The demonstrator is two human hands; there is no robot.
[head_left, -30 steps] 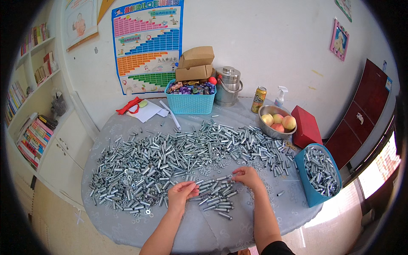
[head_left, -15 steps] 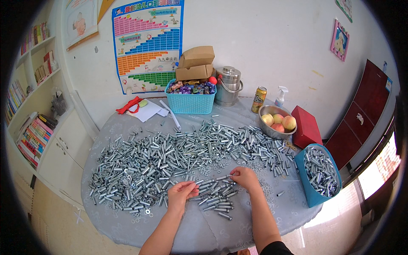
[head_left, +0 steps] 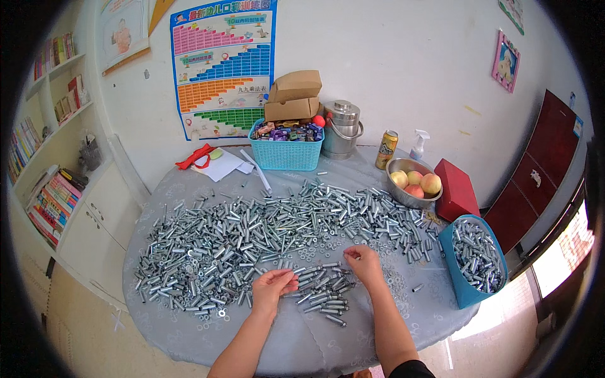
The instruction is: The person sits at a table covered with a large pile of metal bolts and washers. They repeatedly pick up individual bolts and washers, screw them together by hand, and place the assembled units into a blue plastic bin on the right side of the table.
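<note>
A small group of silvery sleeve anchor bolts (head_left: pixel 324 295) lies between my hands, several with a washer and nut at the end. My left hand (head_left: pixel 272 290) is at the left side of this group, thumb and fingers drawn together; whatever is in them is too small to make out. Just beyond the group's right end, my right hand (head_left: pixel 365 264) has thumb and forefinger pinched, and I cannot see clearly what is between them. Behind both hands spreads a wide heap of loose metal sleeves and bolts (head_left: pixel 252 227). Flat washers (head_left: pixel 315 247) are scattered along its near side.
On the right edge stands a blue bin (head_left: pixel 463 291) filled with metal sleeves. Behind it are a dark red box (head_left: pixel 459 189), a steel bowl (head_left: pixel 413 196) of peaches, a can (head_left: pixel 386 150) and a spray bottle (head_left: pixel 418 145). A turquoise basket (head_left: pixel 285 155) and steel pot (head_left: pixel 341 129) stand at the back.
My right hand has drawn slightly away from the anchor bolts, its pinch now apart from them. The left hand has barely moved. The whole view has shifted a little.
</note>
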